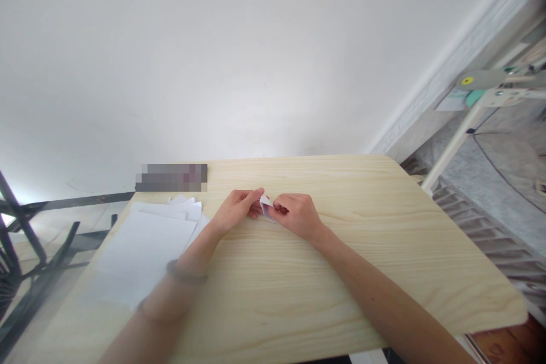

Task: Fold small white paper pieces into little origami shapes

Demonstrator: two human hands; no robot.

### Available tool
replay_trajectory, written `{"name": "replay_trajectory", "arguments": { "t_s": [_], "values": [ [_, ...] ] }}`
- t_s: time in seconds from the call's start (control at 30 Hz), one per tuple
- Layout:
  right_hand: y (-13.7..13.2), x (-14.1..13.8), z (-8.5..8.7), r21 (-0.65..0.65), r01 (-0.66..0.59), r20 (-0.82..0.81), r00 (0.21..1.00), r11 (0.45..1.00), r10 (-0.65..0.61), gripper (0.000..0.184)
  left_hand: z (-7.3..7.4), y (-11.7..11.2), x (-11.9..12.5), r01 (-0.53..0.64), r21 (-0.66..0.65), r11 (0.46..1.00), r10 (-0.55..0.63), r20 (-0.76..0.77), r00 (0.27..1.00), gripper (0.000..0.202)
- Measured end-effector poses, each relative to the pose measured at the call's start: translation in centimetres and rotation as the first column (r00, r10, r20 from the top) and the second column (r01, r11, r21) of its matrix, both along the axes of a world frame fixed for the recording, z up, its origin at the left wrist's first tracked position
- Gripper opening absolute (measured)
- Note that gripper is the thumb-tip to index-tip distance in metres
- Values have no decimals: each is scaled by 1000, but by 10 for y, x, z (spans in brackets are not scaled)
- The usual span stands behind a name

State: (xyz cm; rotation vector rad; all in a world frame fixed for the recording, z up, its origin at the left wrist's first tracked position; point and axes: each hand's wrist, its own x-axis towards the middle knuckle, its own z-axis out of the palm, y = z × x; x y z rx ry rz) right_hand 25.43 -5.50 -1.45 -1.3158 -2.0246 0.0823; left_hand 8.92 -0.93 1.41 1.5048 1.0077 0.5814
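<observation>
My left hand [237,207] and my right hand [295,215] meet over the middle of a light wooden table [341,273]. Both pinch a small folded piece of white paper [265,202] between their fingertips, just above the tabletop. Most of the paper is hidden by my fingers. A thin band circles my left wrist. A loose stack of white paper sheets [149,244] lies on the table to the left of my left forearm.
A blurred-out dark object [171,177] sits at the table's far left edge. A white wall rises behind the table. Black metal bars [25,239] stand at the left. A pale stand with a yellow-dotted head [478,88] and grey fabric are at the right.
</observation>
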Motion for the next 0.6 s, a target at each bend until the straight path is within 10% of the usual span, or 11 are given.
{"name": "replay_trajectory", "arguments": {
  "t_s": [0.6],
  "values": [
    [2,1,1,-174,0,-158,987,985,-28,9,-6,3,-3,31,-16,999,-30,48,998,39]
  ]
}}
